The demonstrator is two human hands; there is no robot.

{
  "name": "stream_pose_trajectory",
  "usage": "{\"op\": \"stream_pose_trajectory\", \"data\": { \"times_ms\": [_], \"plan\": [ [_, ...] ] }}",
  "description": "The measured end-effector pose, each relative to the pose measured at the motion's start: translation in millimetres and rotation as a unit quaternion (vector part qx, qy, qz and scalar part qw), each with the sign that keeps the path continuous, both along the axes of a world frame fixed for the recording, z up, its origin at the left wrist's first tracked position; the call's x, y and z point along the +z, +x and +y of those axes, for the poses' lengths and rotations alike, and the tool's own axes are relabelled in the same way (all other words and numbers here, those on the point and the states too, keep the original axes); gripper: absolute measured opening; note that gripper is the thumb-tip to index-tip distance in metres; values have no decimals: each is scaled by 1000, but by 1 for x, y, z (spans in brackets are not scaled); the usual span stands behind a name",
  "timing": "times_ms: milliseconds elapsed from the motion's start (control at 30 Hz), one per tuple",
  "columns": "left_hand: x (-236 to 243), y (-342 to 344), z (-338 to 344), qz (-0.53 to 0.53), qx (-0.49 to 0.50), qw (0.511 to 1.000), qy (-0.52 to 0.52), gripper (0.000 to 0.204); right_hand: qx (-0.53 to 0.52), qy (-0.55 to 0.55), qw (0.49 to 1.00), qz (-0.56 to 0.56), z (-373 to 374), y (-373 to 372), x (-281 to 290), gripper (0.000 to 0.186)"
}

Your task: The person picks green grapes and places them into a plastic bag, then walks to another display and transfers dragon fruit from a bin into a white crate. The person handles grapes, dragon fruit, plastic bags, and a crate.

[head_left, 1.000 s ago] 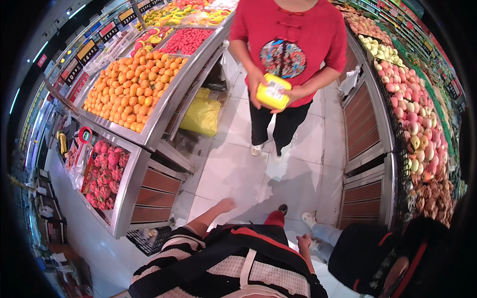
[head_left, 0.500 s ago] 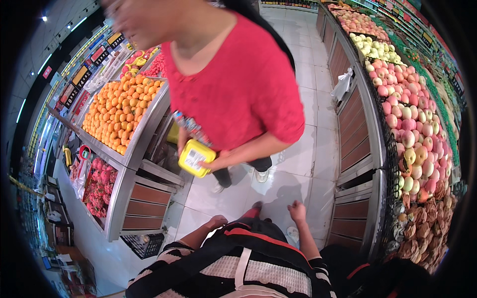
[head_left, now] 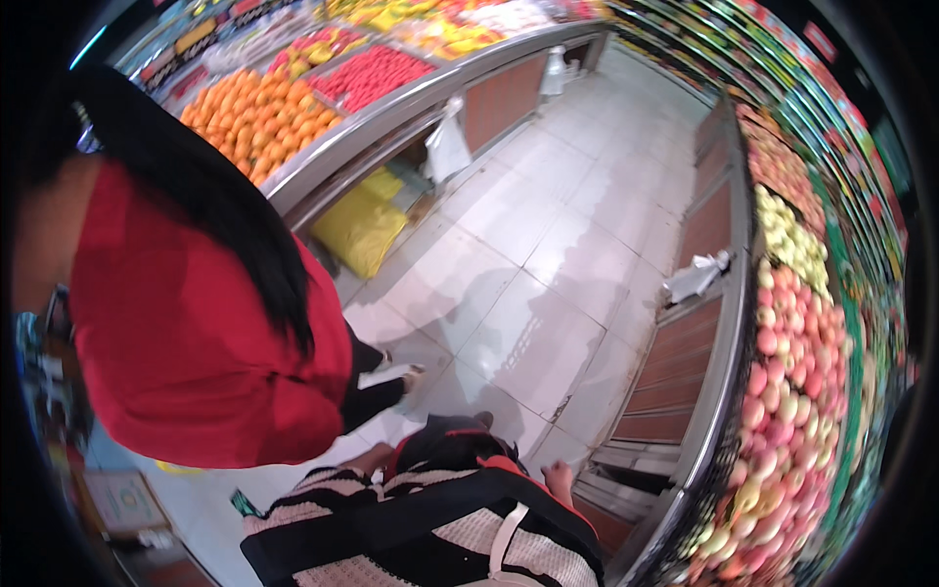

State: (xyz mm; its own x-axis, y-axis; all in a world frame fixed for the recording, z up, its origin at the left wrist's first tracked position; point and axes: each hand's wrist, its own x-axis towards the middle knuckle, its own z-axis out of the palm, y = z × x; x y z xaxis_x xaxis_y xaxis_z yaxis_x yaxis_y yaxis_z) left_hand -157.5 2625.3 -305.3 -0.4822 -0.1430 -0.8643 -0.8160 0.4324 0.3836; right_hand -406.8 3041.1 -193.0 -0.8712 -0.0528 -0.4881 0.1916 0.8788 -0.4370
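Observation:
My left hand (head_left: 372,458) hangs low beside my body, partly behind the striped black and cream top, so its fingers do not show clearly. My right hand (head_left: 558,476) hangs near the wooden-fronted side of the right-hand stand, its fingers curled in with nothing visible in them. Close on my left, a person in a red top (head_left: 205,333) with long dark hair stands turned away. A yellow edge (head_left: 178,469) peeks out below that top; most of it is hidden.
Apples (head_left: 782,391) lie heaped along the stand on my right, beyond them pale yellow fruit (head_left: 790,240). At left are orange fruit (head_left: 256,122) and red fruit (head_left: 367,76). A yellow sack (head_left: 362,225) sits under that stand. White bags (head_left: 448,147) hang from the stand. A tiled aisle (head_left: 528,254) runs ahead.
The person in red has passed from in front of me to my left, and the yellow package they held is now mostly hidden. My view has shifted, showing more of the aisle ahead.

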Motion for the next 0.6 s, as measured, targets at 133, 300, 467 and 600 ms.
{"op": "stream_pose_trajectory", "data": {
  "times_ms": [133,300,467,600],
  "plan": [
    [15,-72,12,40,153,985,-69,38,1,52,997,-58,106,-25,-35,33],
    [90,-156,24,170,507,841,78,22,-16,23,987,-160,126,-109,-53,33],
    [62,-134,64,96,554,826,43,22,44,-4,981,-188,60,-250,-61,33],
    [43,-77,108,20,298,943,-147,24,102,-72,989,-73,-34,-374,-82,26]
  ]
}}
